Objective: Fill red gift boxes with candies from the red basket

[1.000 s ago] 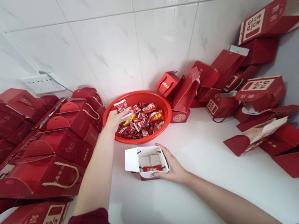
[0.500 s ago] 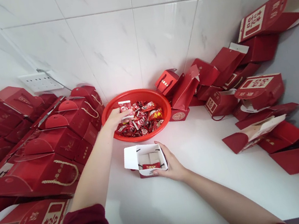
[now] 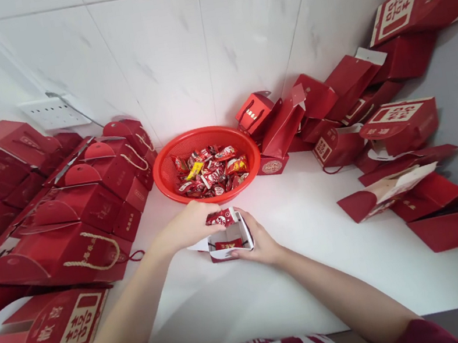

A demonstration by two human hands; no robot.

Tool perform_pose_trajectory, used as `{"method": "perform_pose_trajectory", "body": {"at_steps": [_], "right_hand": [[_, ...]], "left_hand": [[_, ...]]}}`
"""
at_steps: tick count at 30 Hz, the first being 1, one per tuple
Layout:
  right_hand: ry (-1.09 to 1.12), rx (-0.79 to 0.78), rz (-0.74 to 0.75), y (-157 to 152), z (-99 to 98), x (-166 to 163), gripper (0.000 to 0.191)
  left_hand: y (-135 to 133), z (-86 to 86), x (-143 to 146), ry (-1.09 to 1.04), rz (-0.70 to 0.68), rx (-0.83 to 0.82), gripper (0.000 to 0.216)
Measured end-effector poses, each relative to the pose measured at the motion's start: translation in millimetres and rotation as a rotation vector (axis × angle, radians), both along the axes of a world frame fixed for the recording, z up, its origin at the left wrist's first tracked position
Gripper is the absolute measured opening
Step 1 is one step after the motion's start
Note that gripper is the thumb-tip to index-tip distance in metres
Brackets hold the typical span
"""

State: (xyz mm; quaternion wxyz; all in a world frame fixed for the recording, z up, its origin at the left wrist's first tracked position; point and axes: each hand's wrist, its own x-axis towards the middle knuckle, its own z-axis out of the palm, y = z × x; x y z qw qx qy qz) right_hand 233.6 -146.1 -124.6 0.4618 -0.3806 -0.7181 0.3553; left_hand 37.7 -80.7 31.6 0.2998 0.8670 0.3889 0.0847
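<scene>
Between the fingers of my left hand is a red wrapped candy, held over the far part of an open gift box. The box is white inside and red outside, and another red packet lies in it. My right hand grips the box by its right side, thumb at the near edge. Just beyond the box stands a red plastic basket with many red wrapped candies and a yellow one on top.
Red gift boxes with rope handles are stacked along the left. More red boxes lie in a loose pile at the right, some with open flaps. A tiled wall with a socket strip rises behind the white table.
My left hand has moved from the basket towards me, bringing a candy over the open box. A yellow candy now shows in the basket. My right hand stays on the box.
</scene>
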Motion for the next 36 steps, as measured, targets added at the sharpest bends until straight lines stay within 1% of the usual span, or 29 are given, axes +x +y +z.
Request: {"method": "perform_pose_trajectory", "body": {"at_steps": [2,4,8,11,13,15,17,19,20,22,24,27,29,31,32,34,36], "right_hand": [[-0.045,0.039,-0.007,-2.0,1.7,-1.0,0.103],[-0.105,0.079,-0.028,-4.7,4.0,-1.8,0.105],[-0.18,0.123,-0.033,-9.6,8.2,-2.4,0.109],[-0.197,0.127,-0.003,-10.1,8.4,-2.7,0.109],[-0.191,0.113,0.003,-9.2,7.1,-3.4,0.109],[-0.169,0.097,0.006,-8.0,5.2,-4.1,0.11],[-0.139,0.08,0.014,-7.2,3.0,-4.3,0.11],[-0.099,0.048,0.026,-6.3,0.2,-3.2,0.109],[-0.072,0.024,0.032,-5.5,-1.4,-2.0,0.109],[-0.014,-0.035,0.068,-2.7,-5.1,1.7,0.111],[0.031,-0.092,0.156,1.6,-8.2,6.5,0.119],[0.022,-0.111,0.272,8.1,-8.5,13.8,0.129],[-0.013,-0.054,0.279,10.0,-4.5,17.5,0.124],[-0.038,0.043,0.213,9.3,3.1,21.1,0.11],[-0.038,0.094,0.141,8.3,8.3,23.1,0.101],[-0.02,0.182,-0.083,7.1,22.0,28.4,0.082],[0.003,0.258,-0.319,9.3,41.0,34.9,0.058]], "left_hand": [[-6.0,-9.6,-1.6,-0.051,0.025,0.026,0.012],[-11.8,-18.7,-5.0,-0.081,0.049,0.036,0.014],[-24.5,-34.5,-14.9,-0.034,0.07,0.113,0.018],[-30.1,-43.4,-21.6,0.001,0.012,0.216,0.014],[-32.2,-46.1,-24.0,0.008,-0.035,0.269,0.018],[-34.5,-46.3,-24.9,-0.006,-0.028,0.295,0.026],[-37.6,-46.3,-25.4,-0.047,0.027,0.296,0.036],[-40.3,-50.1,-26.6,-0.125,0.061,0.258,0.049],[-41.1,-54.4,-27.6,-0.175,0.059,0.225,0.059],[-41.2,-68.3,-30.0,-0.277,0.035,0.147,0.082],[-40.5,-86.8,-32.1,-0.384,0.016,0.099,0.098],[-40.8,-113.4,-32.7,-0.546,0.051,0.07,0.109],[-42.4,-125.9,-31.1,-0.636,0.08,0.037,0.116],[-43.3,-134.1,-29.0,-0.689,0.103,0.003,0.119],[-42.7,-137.1,-28.2,-0.7,0.121,0.0,0.119],[-38.8,-141.7,-28.0,-0.705,0.16,0.031,0.115],[-31.8,-145.5,-29.7,-0.717,0.178,0.069,0.108]]}}
